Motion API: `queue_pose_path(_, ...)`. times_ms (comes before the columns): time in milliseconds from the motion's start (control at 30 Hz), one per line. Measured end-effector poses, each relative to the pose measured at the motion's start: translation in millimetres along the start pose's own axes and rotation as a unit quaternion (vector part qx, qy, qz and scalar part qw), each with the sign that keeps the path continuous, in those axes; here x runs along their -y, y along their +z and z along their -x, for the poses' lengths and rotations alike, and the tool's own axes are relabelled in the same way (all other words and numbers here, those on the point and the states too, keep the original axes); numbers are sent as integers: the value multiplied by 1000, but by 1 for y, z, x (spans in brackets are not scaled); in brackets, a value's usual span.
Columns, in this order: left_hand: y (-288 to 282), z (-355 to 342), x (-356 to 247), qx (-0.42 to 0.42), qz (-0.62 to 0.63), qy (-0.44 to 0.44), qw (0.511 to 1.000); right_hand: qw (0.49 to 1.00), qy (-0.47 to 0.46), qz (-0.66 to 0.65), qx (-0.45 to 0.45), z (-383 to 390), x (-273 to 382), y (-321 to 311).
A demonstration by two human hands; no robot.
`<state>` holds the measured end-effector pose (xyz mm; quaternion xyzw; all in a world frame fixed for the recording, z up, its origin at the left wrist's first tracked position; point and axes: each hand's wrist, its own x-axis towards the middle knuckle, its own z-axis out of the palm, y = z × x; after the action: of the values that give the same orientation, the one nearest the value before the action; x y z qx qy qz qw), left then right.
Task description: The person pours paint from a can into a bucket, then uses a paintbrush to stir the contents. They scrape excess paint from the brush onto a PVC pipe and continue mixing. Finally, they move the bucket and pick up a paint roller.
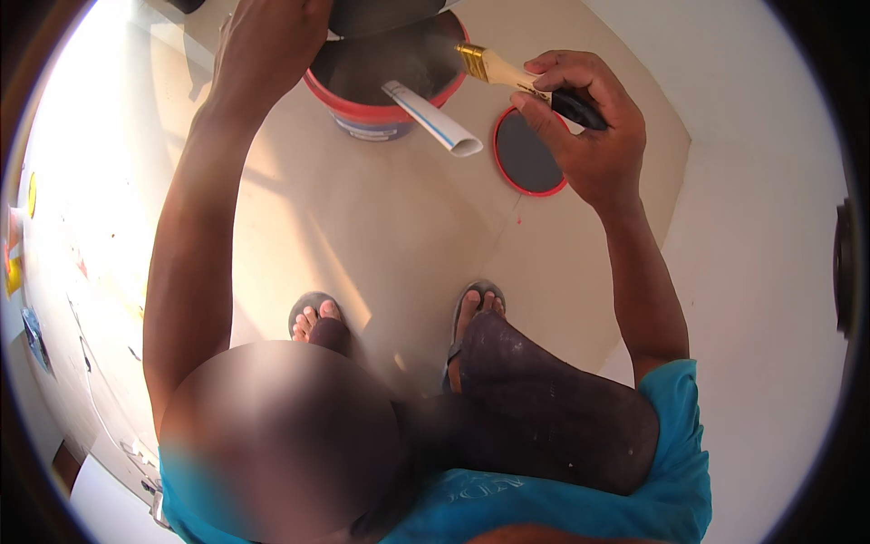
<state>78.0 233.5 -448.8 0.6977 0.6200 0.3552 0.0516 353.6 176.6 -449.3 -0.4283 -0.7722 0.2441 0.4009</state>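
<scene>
My right hand (589, 127) grips a paintbrush (517, 77) with a pale wooden handle, black grip and gold ferrule, its bristle end pointing left over a red bucket (362, 104). My left hand (267, 41) reaches up past the bucket's left rim and touches a dark round object (381, 14) at the top edge; its fingers are partly hidden. A white tube with a blue stripe (433, 118) leans out of the bucket toward the right. The bucket's red-rimmed dark lid (530, 154) lies flat on the floor just under my right hand.
I stand on a beige tiled floor (381, 236) in sandals, left foot (313, 317) and right foot (476, 313) below the bucket. A white wall (761, 272) runs along the right. A bright, sunlit surface with small coloured bits (54, 227) is at the left.
</scene>
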Motion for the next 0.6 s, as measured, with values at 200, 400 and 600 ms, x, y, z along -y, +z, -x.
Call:
queue_pose_path(200, -5, -12, 25, 53, 57, -22, 997, 974, -177, 102, -97, -50, 9, 22)
queue_pose_path(400, -8, -6, 45, 98, 157, -132, 974, 971, -182, 99, -119, -122, -25, 86)
queue_pose_path(600, -5, -13, 47, 108, 166, -114, 974, 966, -101, 135, -195, -196, -89, 169)
